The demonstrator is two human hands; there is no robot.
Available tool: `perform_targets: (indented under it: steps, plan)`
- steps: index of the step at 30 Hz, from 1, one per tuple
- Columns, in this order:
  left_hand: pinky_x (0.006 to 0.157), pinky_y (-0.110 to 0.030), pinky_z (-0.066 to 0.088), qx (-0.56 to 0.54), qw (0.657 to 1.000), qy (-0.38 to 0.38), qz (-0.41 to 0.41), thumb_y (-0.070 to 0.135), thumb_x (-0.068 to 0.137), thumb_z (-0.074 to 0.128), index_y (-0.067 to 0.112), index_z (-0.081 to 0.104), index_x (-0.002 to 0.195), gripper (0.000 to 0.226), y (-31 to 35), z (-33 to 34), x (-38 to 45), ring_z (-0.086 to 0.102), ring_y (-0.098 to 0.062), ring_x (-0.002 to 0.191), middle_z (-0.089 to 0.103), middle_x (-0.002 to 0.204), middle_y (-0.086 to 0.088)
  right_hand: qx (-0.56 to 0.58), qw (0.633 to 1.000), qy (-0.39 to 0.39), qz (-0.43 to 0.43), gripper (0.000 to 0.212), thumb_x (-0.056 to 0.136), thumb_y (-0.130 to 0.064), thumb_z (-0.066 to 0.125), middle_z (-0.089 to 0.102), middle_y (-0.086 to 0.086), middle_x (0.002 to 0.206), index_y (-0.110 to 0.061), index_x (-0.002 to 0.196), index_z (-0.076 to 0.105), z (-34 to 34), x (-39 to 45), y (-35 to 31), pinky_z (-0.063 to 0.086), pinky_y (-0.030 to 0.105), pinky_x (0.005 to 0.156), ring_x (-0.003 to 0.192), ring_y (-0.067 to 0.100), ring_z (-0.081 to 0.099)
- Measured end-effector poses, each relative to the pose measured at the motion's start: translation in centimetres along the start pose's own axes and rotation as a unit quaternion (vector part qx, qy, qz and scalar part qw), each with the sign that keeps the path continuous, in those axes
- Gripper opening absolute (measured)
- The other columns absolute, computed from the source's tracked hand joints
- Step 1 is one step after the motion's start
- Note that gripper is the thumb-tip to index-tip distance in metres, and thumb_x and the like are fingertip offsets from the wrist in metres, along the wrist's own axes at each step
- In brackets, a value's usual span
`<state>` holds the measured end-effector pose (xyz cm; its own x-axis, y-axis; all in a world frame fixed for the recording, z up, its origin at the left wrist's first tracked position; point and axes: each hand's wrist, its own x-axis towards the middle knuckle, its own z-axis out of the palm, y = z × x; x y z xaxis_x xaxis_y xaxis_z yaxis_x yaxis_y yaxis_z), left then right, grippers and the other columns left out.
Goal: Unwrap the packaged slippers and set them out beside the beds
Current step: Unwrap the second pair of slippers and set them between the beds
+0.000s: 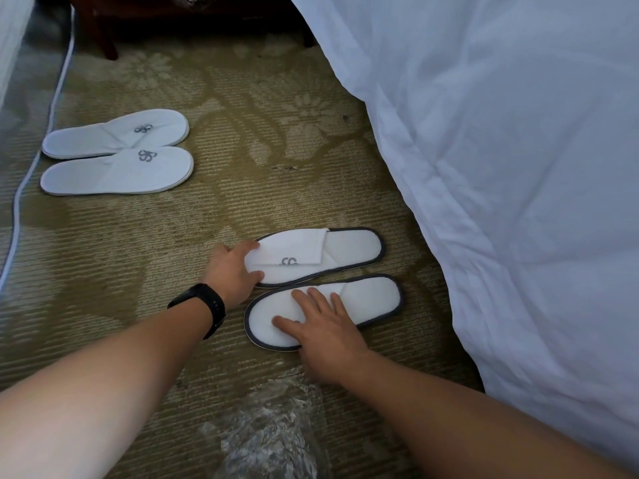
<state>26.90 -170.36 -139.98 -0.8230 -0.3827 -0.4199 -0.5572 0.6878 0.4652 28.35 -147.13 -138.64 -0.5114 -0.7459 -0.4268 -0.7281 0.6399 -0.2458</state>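
Observation:
Two white slippers with dark grey trim lie side by side on the carpet beside the right bed. My left hand, a black watch on its wrist, grips the toe end of the far slipper. My right hand rests flat with fingers spread on the toe part of the near slipper. A second pair of white slippers with a grey logo lies flat at the left, beside the other bed's edge. Crumpled clear plastic wrapping lies on the carpet between my forearms.
The white duvet of the right bed hangs down to the floor along the right side. A white cord runs along the left bed's base. Dark wooden furniture legs stand at the back. Patterned olive carpet lies between the beds.

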Motion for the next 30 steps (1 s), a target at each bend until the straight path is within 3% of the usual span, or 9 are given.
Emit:
perform_targets:
  steps: [10,17,22,25,27,30]
  plan:
    - [0.095,-0.04,0.054,-0.004,1.0,-0.004,0.013,0.034,0.095,0.076,0.03,0.049,0.154,0.065,1.7,1.1,0.1,0.063,-0.039,0.112,0.044,0.143,-0.02,0.011,1.0,0.007,-0.003,0.082,0.091,-0.023,0.074,0.009,0.014,0.175,-0.041,0.16,0.034,-0.6,-1.2,1.2,-0.001,0.061,0.129,0.162,0.04,0.002]
    - [0.094,-0.04,0.055,-0.001,1.0,-0.007,0.012,0.035,0.096,0.075,0.031,0.048,0.154,0.064,1.8,1.0,0.1,0.059,-0.032,0.097,0.043,0.142,-0.019,0.009,1.0,0.001,0.0,0.084,0.089,-0.019,0.074,0.009,0.014,0.175,-0.041,0.16,0.033,-0.8,-1.2,1.3,-0.001,0.063,0.128,0.162,0.04,0.001]
    - [0.099,-0.044,0.057,0.002,1.0,-0.016,0.006,0.037,0.099,0.07,0.033,0.045,0.157,0.063,1.9,0.9,0.0,0.064,-0.039,0.108,0.04,0.145,-0.019,-0.007,1.0,0.0,0.0,0.084,0.09,-0.019,0.072,0.008,0.013,0.175,-0.042,0.16,0.032,-0.8,-1.2,1.5,0.0,0.064,0.128,0.162,0.039,0.001]
    - [0.098,-0.042,0.055,0.004,1.0,-0.027,0.013,0.037,0.101,0.068,0.033,0.043,0.158,0.063,1.7,0.7,-0.1,0.059,-0.033,0.1,0.039,0.147,-0.02,-0.009,1.0,0.001,-0.004,0.082,0.092,-0.018,0.07,0.01,0.014,0.175,-0.041,0.161,0.033,-0.8,-1.2,1.6,-0.001,0.062,0.129,0.162,0.04,0.002]
    - [0.097,-0.041,0.054,0.004,0.999,-0.032,0.015,0.036,0.101,0.067,0.033,0.041,0.159,0.063,1.6,0.5,-0.3,0.057,-0.031,0.098,0.038,0.148,-0.02,-0.004,1.0,0.005,-0.008,0.078,0.094,-0.024,0.069,0.01,0.014,0.175,-0.042,0.161,0.032,-0.8,-1.3,1.8,-0.001,0.059,0.129,0.162,0.039,0.003]
    - [0.103,-0.044,0.051,0.006,0.999,-0.042,0.029,0.033,0.101,0.067,0.031,0.037,0.161,0.068,1.1,0.2,-0.9,0.06,-0.04,0.119,0.039,0.152,-0.022,0.017,0.999,0.024,-0.017,0.069,0.098,-0.043,0.062,0.014,0.012,0.175,-0.044,0.16,0.031,-0.9,-1.5,2.0,0.002,0.056,0.132,0.162,0.037,0.008]
